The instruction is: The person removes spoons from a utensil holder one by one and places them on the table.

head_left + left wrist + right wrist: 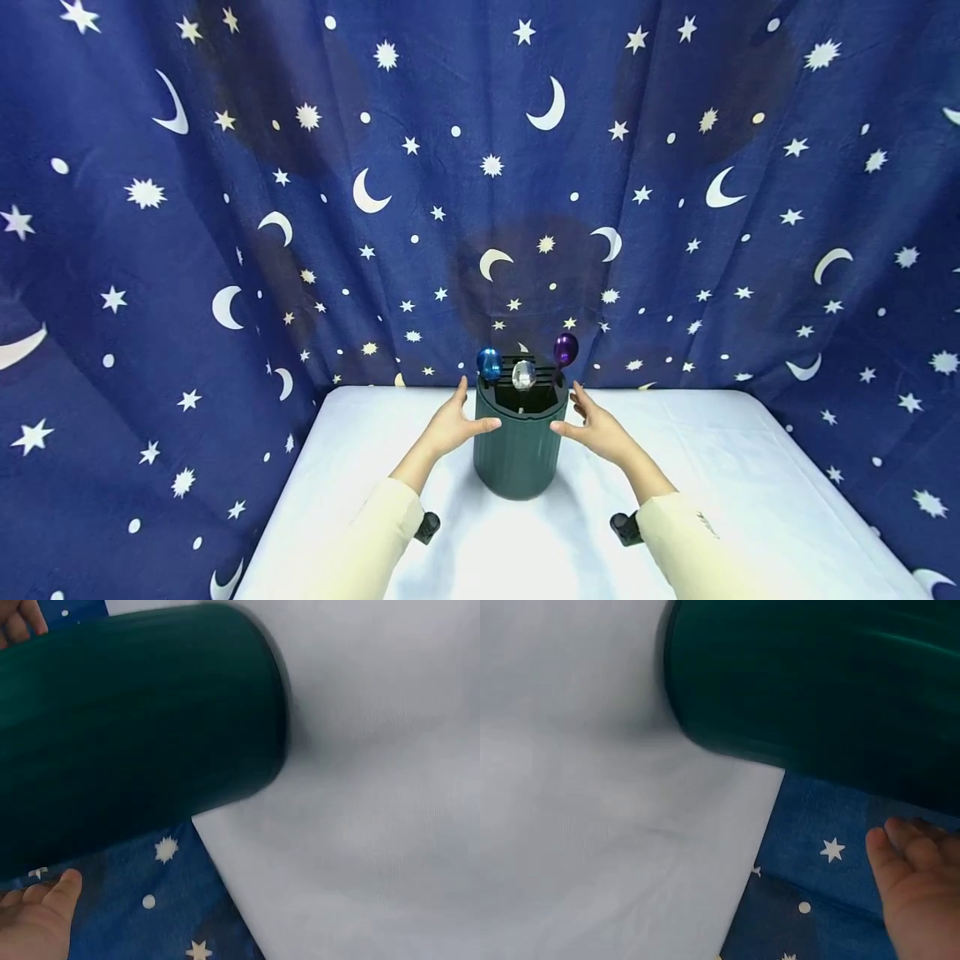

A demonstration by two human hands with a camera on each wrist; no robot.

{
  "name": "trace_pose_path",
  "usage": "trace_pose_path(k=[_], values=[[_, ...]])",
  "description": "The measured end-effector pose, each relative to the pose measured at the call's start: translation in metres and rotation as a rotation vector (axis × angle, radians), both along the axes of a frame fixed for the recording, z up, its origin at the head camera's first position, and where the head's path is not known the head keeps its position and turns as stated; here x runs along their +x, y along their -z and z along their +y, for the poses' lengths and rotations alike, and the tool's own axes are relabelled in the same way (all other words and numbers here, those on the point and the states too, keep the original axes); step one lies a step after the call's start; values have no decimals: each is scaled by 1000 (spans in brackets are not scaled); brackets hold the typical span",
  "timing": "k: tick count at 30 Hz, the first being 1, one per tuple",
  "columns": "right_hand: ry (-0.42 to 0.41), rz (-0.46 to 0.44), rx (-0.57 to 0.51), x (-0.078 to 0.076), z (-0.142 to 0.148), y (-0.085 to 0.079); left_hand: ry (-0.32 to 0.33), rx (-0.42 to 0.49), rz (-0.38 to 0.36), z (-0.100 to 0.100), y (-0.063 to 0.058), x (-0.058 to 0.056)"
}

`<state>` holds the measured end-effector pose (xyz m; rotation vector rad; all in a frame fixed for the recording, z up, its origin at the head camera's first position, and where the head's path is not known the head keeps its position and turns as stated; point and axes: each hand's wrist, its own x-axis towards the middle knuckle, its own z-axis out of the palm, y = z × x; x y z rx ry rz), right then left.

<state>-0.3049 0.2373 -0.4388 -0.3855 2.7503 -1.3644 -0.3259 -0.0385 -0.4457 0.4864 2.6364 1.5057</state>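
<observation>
The left hand (453,425) and right hand (602,431) stretch forward, flanking the green bin (517,458) upright toward the table's (675,442) far edge, thumbs spread apart from fingers; contact unclear.

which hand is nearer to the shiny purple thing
Right. In the head view, the right hand is just below and right of the shiny purple thing; the left hand is farther away, across the green container.
</observation>
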Motion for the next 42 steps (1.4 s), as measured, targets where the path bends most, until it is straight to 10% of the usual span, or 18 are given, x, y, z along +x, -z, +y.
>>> trace_pose_path(k=[10, 19, 36, 42], values=[[-20, -53, -226, 4, -12, 12, -16, 75, 56, 11, 11, 6], [-2, -27, -186, 11, -10, 11, -23, 54, 108, 10, 7, 11], [-125, -61, -80, 23, 13, -15, 24, -7, 68, -1, -8, 27], [-93, -56, -316, 5, 22, -43, 52, 39, 56, -3, -10, 30]])
